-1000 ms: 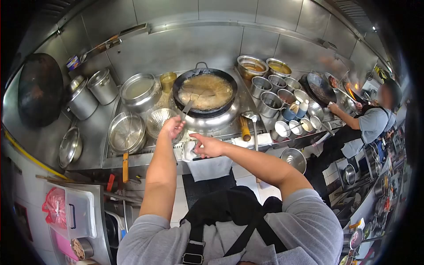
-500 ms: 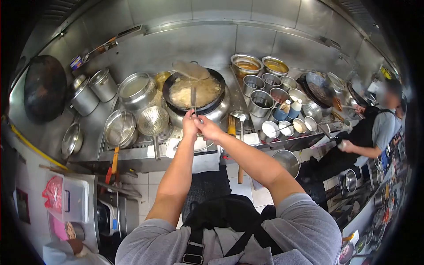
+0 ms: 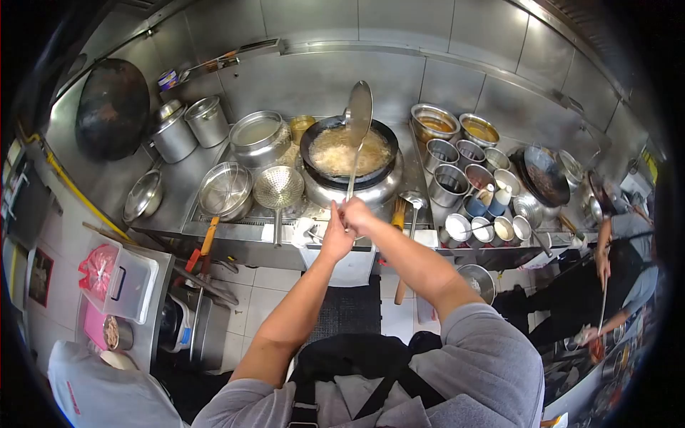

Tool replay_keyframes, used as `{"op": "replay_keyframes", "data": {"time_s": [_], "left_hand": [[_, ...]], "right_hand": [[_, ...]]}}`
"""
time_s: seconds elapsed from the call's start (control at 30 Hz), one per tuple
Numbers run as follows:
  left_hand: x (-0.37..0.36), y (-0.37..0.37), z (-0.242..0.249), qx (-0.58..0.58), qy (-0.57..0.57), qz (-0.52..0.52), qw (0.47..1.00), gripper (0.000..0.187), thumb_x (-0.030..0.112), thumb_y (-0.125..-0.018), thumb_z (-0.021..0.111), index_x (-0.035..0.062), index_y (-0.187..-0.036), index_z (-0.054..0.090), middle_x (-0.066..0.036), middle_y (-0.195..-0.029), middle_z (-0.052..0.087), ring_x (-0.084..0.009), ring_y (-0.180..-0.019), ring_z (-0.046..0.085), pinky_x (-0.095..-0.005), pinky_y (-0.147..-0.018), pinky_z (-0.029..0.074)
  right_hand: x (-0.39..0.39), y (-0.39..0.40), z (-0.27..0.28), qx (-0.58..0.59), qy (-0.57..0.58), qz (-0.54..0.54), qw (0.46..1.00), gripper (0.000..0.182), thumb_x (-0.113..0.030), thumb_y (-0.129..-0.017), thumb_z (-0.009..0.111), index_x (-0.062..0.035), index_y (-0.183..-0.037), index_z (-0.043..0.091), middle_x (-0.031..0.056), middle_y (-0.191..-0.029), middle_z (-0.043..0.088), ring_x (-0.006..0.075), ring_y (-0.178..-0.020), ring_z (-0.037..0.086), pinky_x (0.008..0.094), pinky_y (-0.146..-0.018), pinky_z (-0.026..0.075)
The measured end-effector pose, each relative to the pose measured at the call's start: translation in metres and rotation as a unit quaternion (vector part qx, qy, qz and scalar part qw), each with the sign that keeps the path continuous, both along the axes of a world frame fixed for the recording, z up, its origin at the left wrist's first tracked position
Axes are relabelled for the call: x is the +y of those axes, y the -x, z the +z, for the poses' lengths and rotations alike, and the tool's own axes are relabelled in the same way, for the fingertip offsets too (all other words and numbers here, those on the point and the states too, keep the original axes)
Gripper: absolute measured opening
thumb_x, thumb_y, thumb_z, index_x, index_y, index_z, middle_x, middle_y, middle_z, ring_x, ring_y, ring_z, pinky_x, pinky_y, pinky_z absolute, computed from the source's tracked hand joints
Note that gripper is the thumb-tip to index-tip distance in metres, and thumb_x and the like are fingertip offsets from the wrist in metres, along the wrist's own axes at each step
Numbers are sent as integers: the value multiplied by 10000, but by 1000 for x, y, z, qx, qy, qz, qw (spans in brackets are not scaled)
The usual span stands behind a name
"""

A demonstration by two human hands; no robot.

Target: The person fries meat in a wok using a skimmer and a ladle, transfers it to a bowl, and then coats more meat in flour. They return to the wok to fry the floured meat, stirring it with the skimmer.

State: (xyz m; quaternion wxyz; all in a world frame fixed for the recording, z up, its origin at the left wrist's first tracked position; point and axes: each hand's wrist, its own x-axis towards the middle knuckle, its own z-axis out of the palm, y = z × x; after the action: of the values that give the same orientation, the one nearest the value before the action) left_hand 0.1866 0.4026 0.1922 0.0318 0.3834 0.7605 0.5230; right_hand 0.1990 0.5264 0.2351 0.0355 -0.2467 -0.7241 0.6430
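Note:
In front of me, my left hand (image 3: 337, 234) and my right hand (image 3: 359, 216) are close together, both closed on the handle of a long metal skimmer (image 3: 359, 107). The skimmer's round head is raised over the black wok (image 3: 309, 158), its face turned nearly edge-on. Bubbling yellowish liquid with pale pieces (image 3: 342, 155) fills the wok. A perforated ladle (image 3: 279, 188) lies to the left of my hands, and a wooden-handled ladle (image 3: 412, 202) rests to the right.
Metal pots (image 3: 257, 133) and a wire strainer (image 3: 225, 189) stand left. Bowls of sauce (image 3: 435, 123) and small containers (image 3: 457, 227) line the right. A co-worker (image 3: 621, 271) is at far right; another person's sleeve (image 3: 107, 385) shows at lower left.
The skimmer has gone from lying flat over the wok to a steeper, tilted hold. The view has shifted left, the co-worker now holds a long utensil lower down, and a person appears at lower left.

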Motion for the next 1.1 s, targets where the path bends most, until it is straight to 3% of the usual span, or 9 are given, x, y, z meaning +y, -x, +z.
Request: {"op": "replay_keyframes", "data": {"time_s": [0.13, 0.27, 0.33, 0.4, 0.5, 0.67, 0.77, 0.9, 1.1], "left_hand": [[-95, -13, 43, -151, 45, -99, 983, 897, 178, -868, 692, 45, -1537, 110, -257, -1445, 389, -331, -1141, 593, -397, -948, 495], [-246, -8, -23, -236, 87, -44, 967, 792, 165, -867, 698, 37, -1505, 247, -243, -1383, 478, -299, -1175, 564, -390, -972, 480], [-338, -7, -100, -221, 168, 7, 961, 699, 101, -879, 656, 119, -1489, 315, -149, -1248, 603, -182, -913, 627, -308, -675, 514], [-425, -34, -145, -384, 145, 90, 907, 714, 155, -843, 680, 23, -1457, 341, -182, -1119, 638, -207, -891, 635, -317, -671, 526], [-528, -85, -196, -480, 194, 186, 835, 742, 104, -793, 671, 16, -1452, 342, -132, -900, 647, -205, -647, 631, -316, -461, 481], [-526, -130, -129, -500, 277, 210, 793, 690, 104, -806, 645, 16, -1435, 375, -157, -997, 637, -219, -708, 656, -328, -503, 505], [-513, -124, -165, -490, 198, 263, 807, 681, 133, -825, 643, 32, -1441, 373, -144, -996, 644, -219, -721, 657, -346, -524, 512], [-488, -126, -188, -511, 34, 323, 796, 623, 144, -849, 622, 45, -1421, 395, -132, -992, 652, -213, -726, 658, -373, -549, 518], [-459, -144, -172, -495, 173, 300, 797, 585, 113, -844, 639, 37, -1383, 424, -119, -904, 668, -221, -667, 665, -358, -507, 484]], "right_hand": [[91, 12, 6, 47, 105, -133, 984, 168, -58, -921, 431, -103, -1082, 458, 104, -730, 547, 210, -454, 483, 417, -375, 423], [159, -1, -12, 117, 70, -194, 971, 119, -47, -905, 495, -61, -995, 571, 125, -749, 575, 233, -471, 523, 374, -317, 347], [166, -3, -17, 129, 79, -183, 971, 161, -23, -897, 488, -43, -1035, 569, 148, -804, 604, 246, -491, 556, 371, -328, 375], [152, 3, -12, -62, -222, -240, 943, 178, 14, -847, 541, -46, -1013, 521, 167, -711, 587, 300, -478, 578, 418, -330, 404], [126, 2, -6, -87, -317, -254, 910, 284, 80, -834, 497, -28, -1097, 473, 206, -716, 576, 348, -489, 582, 439, -352, 417], [150, 53, -53, -42, -151, -248, 956, 346, 87, -859, 436, -55, -1175, 440, 160, -686, 546, 288, -471, 557, 394, -343, 390], [136, 54, -37, 67, 149, -182, 970, 432, 48, -885, 427, -75, -1299, 410, 85, -639, 471, 173, -443, 451, 314, -368, 336], [123, 56, -21, 88, 142, -213, 963, 509, 20, -920, 392, -70, -1404, 261, 61, -656, 459, 134, -450, 411, 276, -385, 320], [138, 90, 2, 146, 197, -198, 949, 458, 18, -943, 366, -70, -1384, 276, 59, -712, 462, 115, -480, 406, 272, -407, 361]]}}
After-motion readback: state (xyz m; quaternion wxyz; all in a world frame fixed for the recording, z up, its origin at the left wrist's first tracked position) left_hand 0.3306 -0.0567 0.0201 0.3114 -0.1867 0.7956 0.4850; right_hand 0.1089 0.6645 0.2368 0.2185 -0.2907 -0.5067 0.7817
